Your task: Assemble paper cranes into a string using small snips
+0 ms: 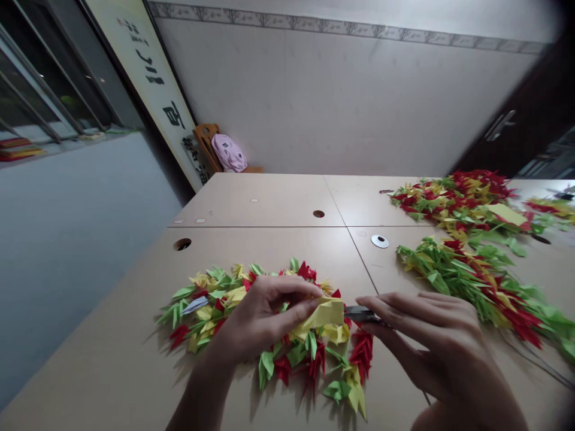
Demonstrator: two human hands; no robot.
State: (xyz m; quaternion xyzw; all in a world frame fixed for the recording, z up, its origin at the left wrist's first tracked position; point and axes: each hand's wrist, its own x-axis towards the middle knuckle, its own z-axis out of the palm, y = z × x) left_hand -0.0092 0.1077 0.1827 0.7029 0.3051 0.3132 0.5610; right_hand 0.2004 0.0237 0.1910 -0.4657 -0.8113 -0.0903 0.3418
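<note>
Pinched between the thumb and fingers of my left hand (pixel 265 314) is a folded piece of yellow paper (pixel 330 312). My right hand (pixel 433 338) is closed on a small dark grey hand tool (pixel 358 313), whose narrow tip meets the paper's right edge. Most of the tool is hidden by my fingers, so its exact kind does not show. Beneath both hands lies a loose pile of folded paper pieces (pixel 296 353) in red, yellow and green. One whitish-blue piece (pixel 194 305) sits at the pile's left side.
On the right of the table (pixel 265 245) lie a bundle of folded green, yellow and red pieces (pixel 453 278) and a larger mixed heap (pixel 467 197). Cable holes (pixel 182 244) pierce the tabletop. Behind it stands a chair with a pink backpack (pixel 229 152).
</note>
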